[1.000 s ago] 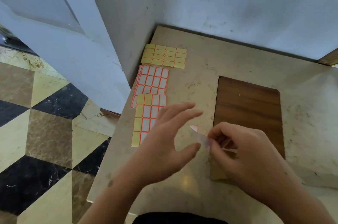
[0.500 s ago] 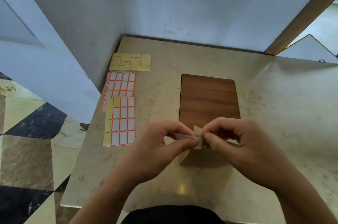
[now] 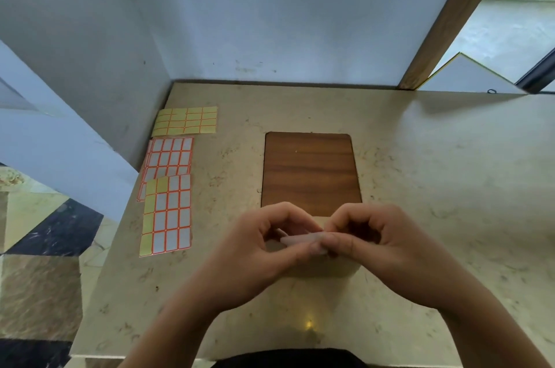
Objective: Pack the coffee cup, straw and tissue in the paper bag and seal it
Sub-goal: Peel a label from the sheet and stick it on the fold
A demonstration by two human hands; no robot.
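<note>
Both hands meet over the near middle of the marble table (image 3: pixel 435 187). My left hand (image 3: pixel 255 259) and my right hand (image 3: pixel 387 250) together pinch a small white sticker label (image 3: pixel 301 239) between thumbs and fingertips. Right under them lies a tan paper surface (image 3: pixel 324 270), apparently the paper bag, mostly covered by my hands. It overlaps the near end of a brown wooden board (image 3: pixel 310 172). No coffee cup, straw or tissue is visible.
Three sticker sheets lie along the table's left side: a yellow one (image 3: pixel 184 121) at the back, a white and orange one (image 3: pixel 169 162), and a partly used one (image 3: pixel 166 217) nearest me. A wall corner stands behind, and the table's left edge drops to a tiled floor.
My left hand, open a second ago, has come in and now pinches the sticker together with my right hand. The view has swung to the right.
</note>
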